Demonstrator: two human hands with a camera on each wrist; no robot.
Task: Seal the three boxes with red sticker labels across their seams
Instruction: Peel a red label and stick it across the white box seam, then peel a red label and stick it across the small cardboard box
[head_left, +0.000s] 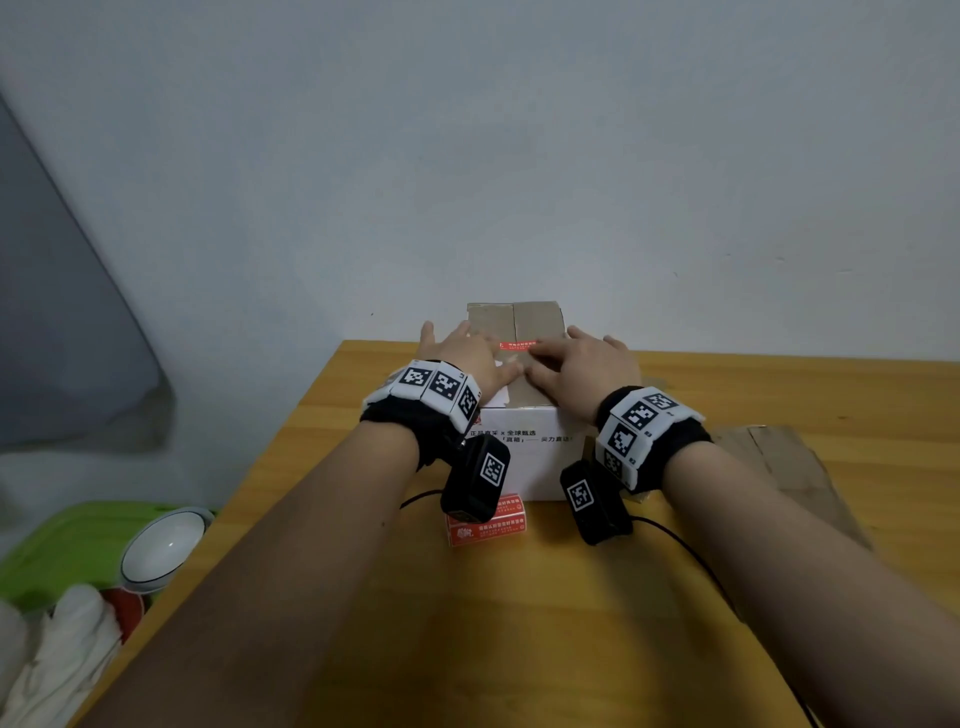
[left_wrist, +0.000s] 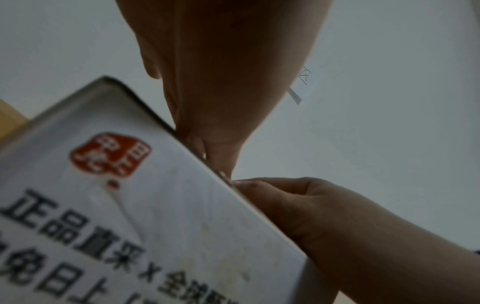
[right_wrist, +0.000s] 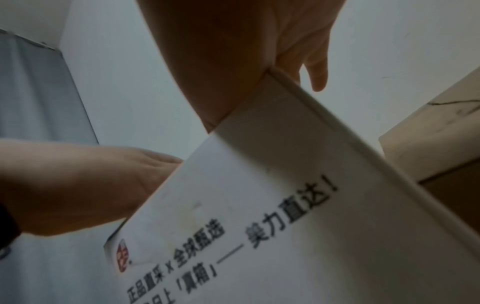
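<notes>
A white box (head_left: 530, 457) with black print stands mid-table, its brown top flaps closed. A red sticker label (head_left: 517, 345) lies across the top seam. My left hand (head_left: 470, 358) lies flat on the left flap, fingers straight, beside the label. My right hand (head_left: 582, 364) lies flat on the right flap, fingertips on the label's right end. In the left wrist view the printed front of the white box (left_wrist: 155, 226) fills the lower left, my left hand (left_wrist: 221, 82) on its top edge. In the right wrist view my right hand (right_wrist: 246, 61) rests on the box (right_wrist: 285, 205).
A stack of red sticker labels (head_left: 488, 525) lies on the wooden table (head_left: 519, 623) in front of the box. Flattened brown cardboard (head_left: 779, 462) lies to the right. A white bowl (head_left: 161, 548) and a green tray (head_left: 62, 551) sit off the table's left edge.
</notes>
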